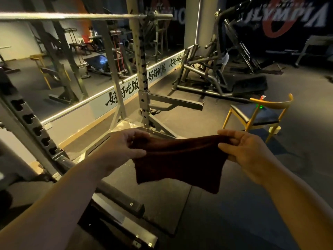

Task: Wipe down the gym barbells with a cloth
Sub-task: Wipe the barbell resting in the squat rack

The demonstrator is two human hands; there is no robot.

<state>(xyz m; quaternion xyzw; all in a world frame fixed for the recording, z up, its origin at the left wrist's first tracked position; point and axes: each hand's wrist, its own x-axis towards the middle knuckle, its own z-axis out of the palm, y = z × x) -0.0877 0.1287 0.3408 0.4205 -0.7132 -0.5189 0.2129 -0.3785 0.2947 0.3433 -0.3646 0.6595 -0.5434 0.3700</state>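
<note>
Both hands, left hand and right hand, pinch a dark red cloth taut in their fingers, well below the racked barbell.

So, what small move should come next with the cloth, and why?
Probably raise the cloth to the barbell. The left hand and right hand pinch the cloth stretched between them, and it hangs below the barbell, not touching it.

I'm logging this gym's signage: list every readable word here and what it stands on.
"OLYMPIA": dark wall banner, top right.
"好好吃饭": pale strip below the mirror.
"好好训练": same strip, farther along.
Third phrase on that strip: begins "好好", rest blurred.
Reflected lettering in the mirror: unreadable.
</note>
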